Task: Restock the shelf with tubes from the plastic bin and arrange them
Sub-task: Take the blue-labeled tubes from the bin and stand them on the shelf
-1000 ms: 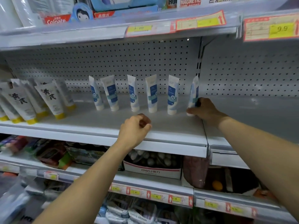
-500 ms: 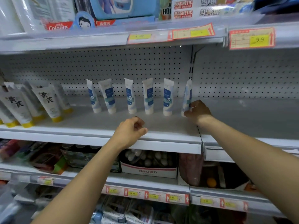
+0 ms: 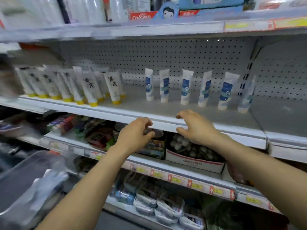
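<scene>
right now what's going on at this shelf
A person is restocking a shop shelf. Six white-and-blue tubes stand upright in a spaced row on it, right of a packed group of yellow-capped tubes. Both hands hover at the shelf's front edge, the left hand and the right hand empty with loosely curled fingers. The clear plastic bin sits low on the left, its contents blurred.

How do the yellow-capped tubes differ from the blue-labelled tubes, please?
The yellow-capped tubes carry black characters; the blue-labelled tubes have white caps. The yellow-capped tubes crowd together, leaning; the blue-labelled tubes stand spaced in one row. Both stand cap-down on the same shelf.
</scene>
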Demonstrator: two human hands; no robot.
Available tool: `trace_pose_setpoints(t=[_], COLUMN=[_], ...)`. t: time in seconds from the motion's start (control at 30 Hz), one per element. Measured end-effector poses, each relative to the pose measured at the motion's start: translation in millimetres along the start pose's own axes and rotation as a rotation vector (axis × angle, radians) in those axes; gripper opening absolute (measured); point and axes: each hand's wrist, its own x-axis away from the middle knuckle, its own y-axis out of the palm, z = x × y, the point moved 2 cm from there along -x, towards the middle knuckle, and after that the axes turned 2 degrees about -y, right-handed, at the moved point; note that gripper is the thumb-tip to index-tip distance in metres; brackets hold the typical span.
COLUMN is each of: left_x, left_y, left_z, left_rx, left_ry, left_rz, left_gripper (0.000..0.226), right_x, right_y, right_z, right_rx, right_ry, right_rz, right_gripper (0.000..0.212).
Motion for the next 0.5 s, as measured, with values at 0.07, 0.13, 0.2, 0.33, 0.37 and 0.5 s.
trace_pose_setpoints(t=[0.07,0.13,0.2,0.33,0.37,0.5], left_x=[13.3,36.4,62.1,120.7,135.6,186.3], left_y=[-10.2,-26.8,-43.0,-81.4,-91.0,-120.5], left_z=[-23.6,-62.3,-106.0,-203.7,-226.5,-309.5], left_rx=[-0.063,-0.141,-0.184,-0.187,-0.176,-0.162], left_ry=[-0.009,-0.032,-0.070,-0.185,-0.217,-0.355], left_rz=[-0.018,-0.044,-0.081,-0.102,-0.101,-0.126], left_gripper=[0.038,0.037,0.035,0.033,0.032,0.035], right_x=[-7.0,-20.4,-32.2,-51.6,-55.5,-71.3], right_y=[8.8,27.0,47.1,94.4,107.1,155.2], right_z=[-30.6,-77.8,-127.0,-226.3,-249.4,-333.3], right_rx=[0.028,0.025,0.003,-0.041,-0.050,-0.106], right_ry=[-0.046,-0.106,-0.160,-0.260,-0.281,-0.360], right_rz=[-0.010,-0.034,-0.072,-0.149,-0.166,-0.251], right_gripper=[0.045,0.043,0.041,0.040,0.040,0.035])
